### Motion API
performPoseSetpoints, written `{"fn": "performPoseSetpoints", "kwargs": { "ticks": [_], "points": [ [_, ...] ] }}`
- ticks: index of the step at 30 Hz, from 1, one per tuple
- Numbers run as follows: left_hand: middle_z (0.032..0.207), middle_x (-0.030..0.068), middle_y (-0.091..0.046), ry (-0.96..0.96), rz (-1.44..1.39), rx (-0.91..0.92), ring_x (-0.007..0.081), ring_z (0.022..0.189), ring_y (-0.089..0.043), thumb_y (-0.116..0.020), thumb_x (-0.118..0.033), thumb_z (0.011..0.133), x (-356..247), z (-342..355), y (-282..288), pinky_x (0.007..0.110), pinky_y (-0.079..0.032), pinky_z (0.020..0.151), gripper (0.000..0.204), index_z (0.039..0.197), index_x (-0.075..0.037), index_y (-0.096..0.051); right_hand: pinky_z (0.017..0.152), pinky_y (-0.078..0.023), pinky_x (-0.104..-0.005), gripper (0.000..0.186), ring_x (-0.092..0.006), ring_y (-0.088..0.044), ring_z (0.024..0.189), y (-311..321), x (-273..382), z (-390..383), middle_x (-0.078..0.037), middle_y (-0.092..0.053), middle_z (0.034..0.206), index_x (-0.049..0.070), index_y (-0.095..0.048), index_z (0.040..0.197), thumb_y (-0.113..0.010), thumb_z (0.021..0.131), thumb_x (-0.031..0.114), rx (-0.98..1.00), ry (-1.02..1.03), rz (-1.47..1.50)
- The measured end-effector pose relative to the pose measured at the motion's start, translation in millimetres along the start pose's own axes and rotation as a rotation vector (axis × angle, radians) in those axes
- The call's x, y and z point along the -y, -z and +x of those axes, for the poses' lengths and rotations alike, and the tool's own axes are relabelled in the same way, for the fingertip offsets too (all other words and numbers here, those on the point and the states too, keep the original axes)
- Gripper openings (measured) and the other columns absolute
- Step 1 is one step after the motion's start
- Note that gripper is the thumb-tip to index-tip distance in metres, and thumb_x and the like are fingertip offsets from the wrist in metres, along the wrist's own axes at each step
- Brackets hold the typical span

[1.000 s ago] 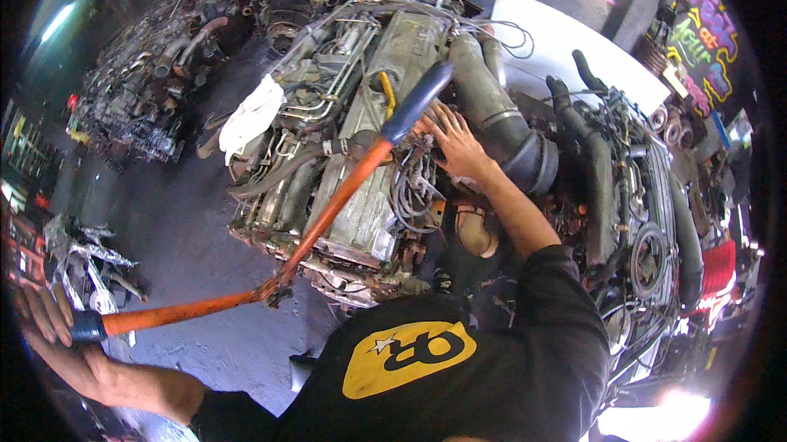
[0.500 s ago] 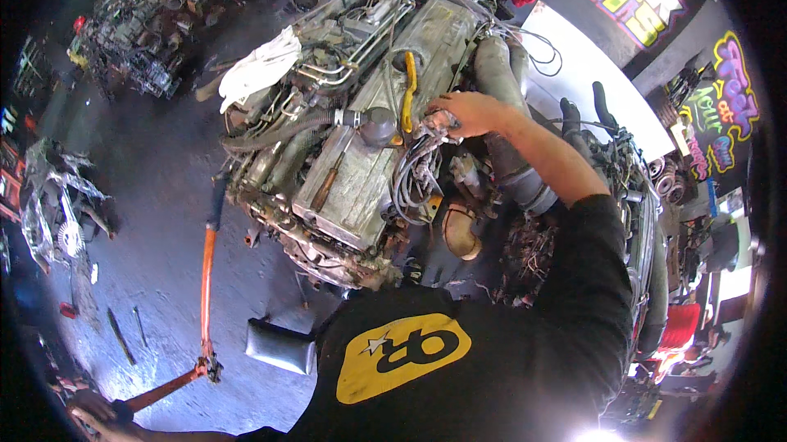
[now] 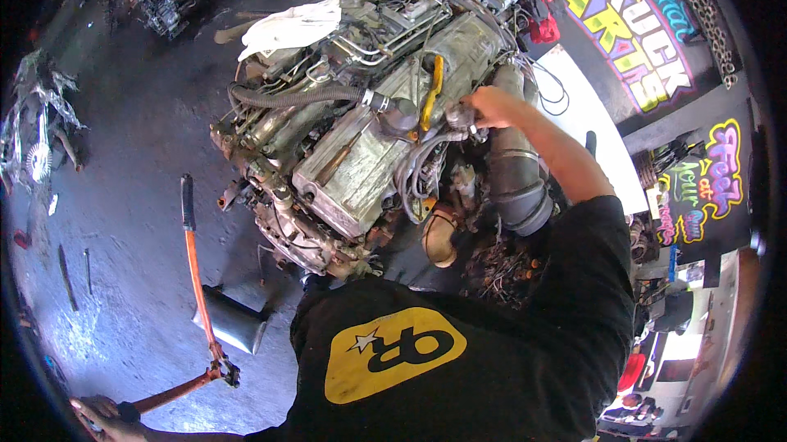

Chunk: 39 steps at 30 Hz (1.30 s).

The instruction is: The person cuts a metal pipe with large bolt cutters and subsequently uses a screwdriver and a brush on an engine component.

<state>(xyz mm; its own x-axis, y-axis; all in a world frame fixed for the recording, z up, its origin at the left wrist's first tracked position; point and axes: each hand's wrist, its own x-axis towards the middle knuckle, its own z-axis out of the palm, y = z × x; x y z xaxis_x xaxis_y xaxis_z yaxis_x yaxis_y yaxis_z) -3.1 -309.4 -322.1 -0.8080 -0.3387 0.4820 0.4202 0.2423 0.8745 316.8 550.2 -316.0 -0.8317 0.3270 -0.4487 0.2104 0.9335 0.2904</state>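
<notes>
Honestly, the sketchy bit is how split the reach is. Right hand [image 3: 489, 106] is way out over the engine [image 3: 361, 163], fingers clenched round a small metal fitting [image 3: 459, 116] just beside the yellow dipstick handle [image 3: 432, 91] and the grey hose bundle [image 3: 422, 167]. Left hand [image 3: 102, 413] is down at the lower edge, fingers wrapped on one grip of the orange bolt cutters [image 3: 197, 278], whose other handle sticks up over the oily floor [image 3: 123, 196].

My guess at what goes wrong: that fitting looks greasy, so the grip could slip and knuckles hit the pipes. Leaning that far over, the cutters could swing or drop, since only one handle is held. Loose hoses near the wrist could snag too.
</notes>
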Motion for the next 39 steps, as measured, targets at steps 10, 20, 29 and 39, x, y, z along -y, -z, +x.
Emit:
{"fn": "performPoseSetpoints", "kwargs": {
  "ticks": [10, 20, 29, 39],
  "points": [
    [0.071, -0.0046, -0.033, 0.089, -0.003, 0.095, 0.0079, 0.060, -0.033, -0.057, -0.023, 0.107, -28, 11, -92, 0.025, -0.024, 0.056, 0.036, 0.130, 0.004, -0.063, 0.082, -0.056, -0.0519, 0.047, -0.0409, -0.071, 0.092, 78, 76, -121, -0.019, -0.072, 0.089, 0.005, -0.067, 0.111, -0.087, 0.072, 0.022, -0.100, -0.087, 0.017],
    [0.082, 0.0057, -0.064, -0.225, 0.111, 0.334, 0.0179, 0.075, -0.059, -0.062, -0.035, 0.105, -80, 63, -209, 0.033, -0.050, 0.065, 0.042, 0.104, 0.006, -0.072, 0.064, -0.057, -0.0469, 0.031, -0.0338, -0.073, 0.079, -11, 254, -231, -0.015, -0.072, 0.085, 0.001, -0.067, 0.092, -0.075, 0.076, 0.026, -0.151, -0.377, 0.285],
    [0.063, -0.0033, -0.044, -0.458, -0.328, 0.467, 0.0105, 0.053, -0.044, -0.062, -0.032, 0.105, -105, 43, -209, 0.026, -0.036, 0.048, 0.031, 0.082, -0.011, -0.060, 0.076, -0.058, -0.0499, 0.055, -0.0413, -0.072, 0.085, -162, 445, -255, -0.024, -0.072, 0.088, -0.003, -0.071, 0.080, -0.086, 0.072, 0.049, -0.201, -1.464, 0.894],
    [0.071, -0.0044, -0.036, -0.149, -0.532, 0.635, 0.0049, 0.056, -0.034, -0.051, -0.017, 0.107, -87, 84, -165, 0.021, -0.030, 0.055, 0.038, 0.142, -0.003, -0.058, 0.088, -0.058, -0.0504, 0.063, -0.0446, -0.071, 0.100, -292, 552, -83, -0.028, -0.073, 0.105, -0.006, -0.071, 0.100, -0.089, 0.070, 0.048, -0.376, -1.649, 1.480]
  ]
}}
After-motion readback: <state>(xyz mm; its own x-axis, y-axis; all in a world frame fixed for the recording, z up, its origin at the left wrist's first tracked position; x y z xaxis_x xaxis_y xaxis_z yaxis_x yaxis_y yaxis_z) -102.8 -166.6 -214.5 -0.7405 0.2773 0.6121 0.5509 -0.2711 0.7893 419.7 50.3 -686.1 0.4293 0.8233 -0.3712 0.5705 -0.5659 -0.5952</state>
